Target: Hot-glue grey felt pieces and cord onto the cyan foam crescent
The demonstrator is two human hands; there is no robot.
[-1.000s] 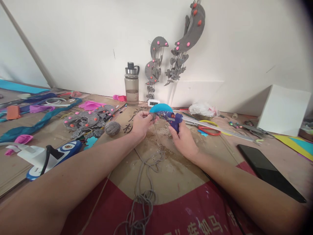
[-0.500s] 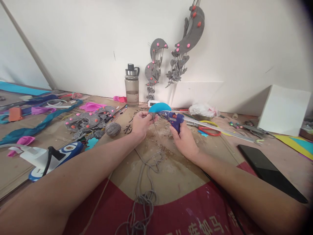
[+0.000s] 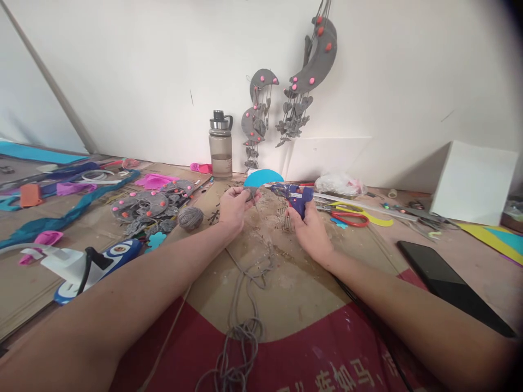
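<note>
My left hand pinches a small grey yarn-wrapped piece, whose exact shape the fingers hide. From it a strand of grey yarn runs down to a loose tangle near the front. My right hand is wrapped round a blue hot glue gun with a clear glue stick out of its back. The gun's nozzle points left, a short way from the grey piece. Just behind them shows a bright blue curved sheet. A ball of grey yarn lies left of my left hand.
Grey moon-shaped hangings are against the white wall. A water bottle stands at the back. Scissors and a phone lie to the right. A power strip, felt scraps and another moon decoration lie left.
My right hand has drawn the glue gun slightly to the right, and its nozzle has moved away from the grey piece. My left hand still pinches the piece. The view has shifted slightly.
</note>
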